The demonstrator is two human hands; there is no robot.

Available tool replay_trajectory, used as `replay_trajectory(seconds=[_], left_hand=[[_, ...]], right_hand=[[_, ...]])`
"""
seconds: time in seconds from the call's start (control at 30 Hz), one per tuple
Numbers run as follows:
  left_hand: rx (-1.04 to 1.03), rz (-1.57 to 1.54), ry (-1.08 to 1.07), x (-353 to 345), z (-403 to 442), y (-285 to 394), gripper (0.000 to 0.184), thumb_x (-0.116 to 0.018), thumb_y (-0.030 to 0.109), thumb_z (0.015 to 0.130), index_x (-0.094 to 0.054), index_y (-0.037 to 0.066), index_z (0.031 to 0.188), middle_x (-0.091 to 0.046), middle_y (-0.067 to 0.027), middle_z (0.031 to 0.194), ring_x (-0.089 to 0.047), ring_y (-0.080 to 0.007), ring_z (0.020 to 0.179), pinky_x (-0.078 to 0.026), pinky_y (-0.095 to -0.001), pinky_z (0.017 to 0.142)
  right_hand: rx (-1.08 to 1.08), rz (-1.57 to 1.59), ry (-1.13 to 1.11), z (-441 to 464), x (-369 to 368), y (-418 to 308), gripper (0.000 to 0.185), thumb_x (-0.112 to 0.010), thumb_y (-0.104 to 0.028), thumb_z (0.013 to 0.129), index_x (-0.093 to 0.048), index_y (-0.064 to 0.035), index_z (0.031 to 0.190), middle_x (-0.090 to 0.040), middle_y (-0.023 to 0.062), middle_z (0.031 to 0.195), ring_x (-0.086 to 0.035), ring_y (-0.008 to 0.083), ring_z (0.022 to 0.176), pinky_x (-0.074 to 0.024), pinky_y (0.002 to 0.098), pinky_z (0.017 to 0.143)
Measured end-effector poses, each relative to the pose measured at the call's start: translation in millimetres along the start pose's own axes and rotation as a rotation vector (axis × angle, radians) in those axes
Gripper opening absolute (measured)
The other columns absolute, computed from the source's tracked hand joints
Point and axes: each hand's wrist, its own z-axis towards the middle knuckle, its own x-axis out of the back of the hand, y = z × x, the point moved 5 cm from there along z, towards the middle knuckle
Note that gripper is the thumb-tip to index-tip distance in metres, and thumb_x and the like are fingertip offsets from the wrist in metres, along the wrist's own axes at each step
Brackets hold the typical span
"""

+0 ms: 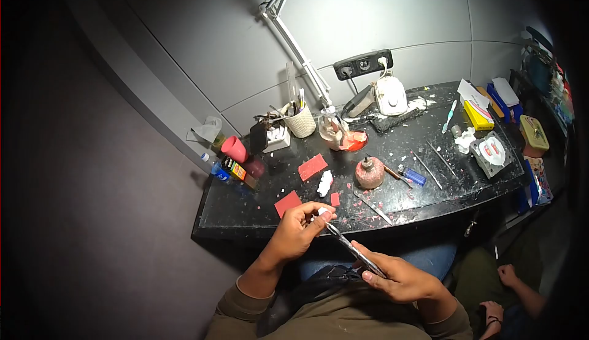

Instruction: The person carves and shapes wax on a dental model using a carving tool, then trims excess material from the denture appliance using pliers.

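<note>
My left hand [302, 228] pinches a small white piece [323, 213] between thumb and fingertips, just past the front edge of the desk. In my right hand [392, 274] is a long, dark, shiny metal tool [358, 253], its tip touching or very near the white piece. Just beyond my left hand lie a red sheet [288, 204], a small red square [335, 199] and a white lump with some pink [325, 183]. Another red sheet [312, 167] lies farther back.
On the black desk [276, 220] stand a pink-stained burner bottle [369, 173], a blue lighter [412, 175], metal tools [373, 208], a tool cup [300, 122] and a mounted cast [491, 154]. A lamp arm [300, 54] rises behind. Another person's hands [492, 311] are at lower right.
</note>
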Motion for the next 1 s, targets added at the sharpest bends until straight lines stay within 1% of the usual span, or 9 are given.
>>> replay_trajectory(seconds=[0.03, 0.27, 0.4, 0.5, 0.63, 0.73, 0.8, 0.87, 1.0], left_hand=[[0.023, -0.014, -0.016, -0.6, -0.9, -2.5, 0.034, -0.061, 0.028, 0.103, -0.067, -0.002, 0.119, -0.073, -0.0089, 0.108, -0.062, -0.0063, 0.085, -0.051, -0.0214, 0.073], [-0.003, -0.066, -0.040, -4.6, -2.3, -3.1, 0.034, -0.062, 0.029, 0.103, -0.067, -0.001, 0.118, -0.073, -0.0091, 0.107, -0.061, -0.0060, 0.082, -0.050, -0.0207, 0.071], [0.017, -0.284, -0.076, -5.9, -2.1, -5.7, 0.037, -0.056, 0.027, 0.105, -0.063, -0.006, 0.121, -0.071, -0.0158, 0.111, -0.067, -0.0137, 0.087, -0.056, -0.0282, 0.075], [-0.051, -0.650, -0.092, -1.3, -3.0, -15.1, 0.053, -0.048, 0.034, 0.106, -0.052, -0.011, 0.133, -0.064, -0.0253, 0.124, -0.069, -0.0261, 0.104, -0.059, -0.0437, 0.088], [0.005, -0.966, -0.055, -3.5, -5.2, -26.8, 0.060, -0.048, 0.041, 0.104, -0.052, -0.010, 0.136, -0.064, -0.0252, 0.123, -0.067, -0.0315, 0.102, -0.057, -0.0515, 0.088], [-0.096, -1.123, -0.135, -1.8, -6.6, -42.3, 0.065, -0.051, 0.050, 0.101, -0.056, -0.006, 0.132, -0.065, -0.0228, 0.116, -0.065, -0.0320, 0.095, -0.056, -0.0506, 0.082], [-0.264, -1.151, -0.286, 0.1, -13.6, -40.7, 0.069, -0.056, 0.061, 0.094, -0.064, -0.002, 0.122, -0.065, -0.0195, 0.106, -0.063, -0.0289, 0.086, -0.051, -0.0442, 0.076], [-0.340, -1.188, -0.424, 2.4, -17.1, -43.6, 0.070, -0.060, 0.057, 0.094, -0.058, -0.005, 0.125, -0.065, -0.0236, 0.108, -0.064, -0.0339, 0.091, -0.056, -0.0508, 0.082], [-0.348, -1.219, -0.460, 2.9, -20.3, -39.1, 0.068, -0.061, 0.056, 0.093, -0.058, -0.005, 0.123, -0.064, -0.0245, 0.109, -0.064, -0.0347, 0.093, -0.058, -0.0527, 0.079]], right_hand=[[-0.009, -0.001, 0.008, 0.2, 1.1, -2.3, 0.067, -0.053, -0.025, 0.105, -0.021, -0.0069, 0.161, -0.060, 0.0199, 0.106, -0.061, 0.0312, 0.097, -0.0475, 0.0388, 0.092], [-0.016, -0.072, 0.036, -1.6, 2.0, -4.2, 0.067, -0.053, -0.025, 0.105, -0.021, -0.0078, 0.161, -0.055, 0.0156, 0.095, -0.057, 0.0284, 0.087, -0.0465, 0.0382, 0.085], [-0.033, -0.066, 0.013, -5.6, 5.8, -5.5, 0.067, -0.053, -0.024, 0.105, -0.021, -0.0065, 0.161, -0.055, 0.0159, 0.096, -0.057, 0.0285, 0.087, -0.0467, 0.0370, 0.086], [0.028, -0.038, -0.025, -8.1, 12.5, -8.2, 0.066, -0.053, -0.022, 0.105, -0.022, -0.0049, 0.160, -0.059, 0.0155, 0.105, -0.057, 0.0240, 0.089, -0.0471, 0.0353, 0.087], [-0.114, 0.369, -0.115, -13.7, 15.7, -8.0, 0.062, -0.053, -0.015, 0.105, -0.026, -0.0040, 0.160, -0.060, 0.0142, 0.133, -0.059, 0.0166, 0.106, -0.0464, 0.0336, 0.097], [-0.062, 0.603, -0.090, -17.4, 18.4, -2.9, 0.063, -0.052, -0.012, 0.104, -0.023, 0.0026, 0.158, -0.057, 0.0183, 0.139, -0.055, 0.0246, 0.128, -0.0400, 0.0381, 0.110], [-0.083, 0.684, -0.093, -20.5, 19.0, -7.8, 0.064, -0.053, -0.013, 0.104, -0.022, 0.0038, 0.158, -0.056, 0.0206, 0.140, -0.054, 0.0279, 0.130, -0.0395, 0.0406, 0.111], [-0.095, 0.801, -0.078, -20.8, 19.5, -13.0, 0.066, -0.053, -0.013, 0.104, -0.020, 0.0074, 0.157, -0.052, 0.0273, 0.142, -0.050, 0.0378, 0.135, -0.0374, 0.0475, 0.114], [-0.033, 0.841, -0.118, -21.5, 21.3, -12.1, 0.066, -0.053, -0.010, 0.103, -0.020, 0.0093, 0.156, -0.050, 0.0291, 0.144, -0.052, 0.0389, 0.134, -0.0388, 0.0490, 0.114]])
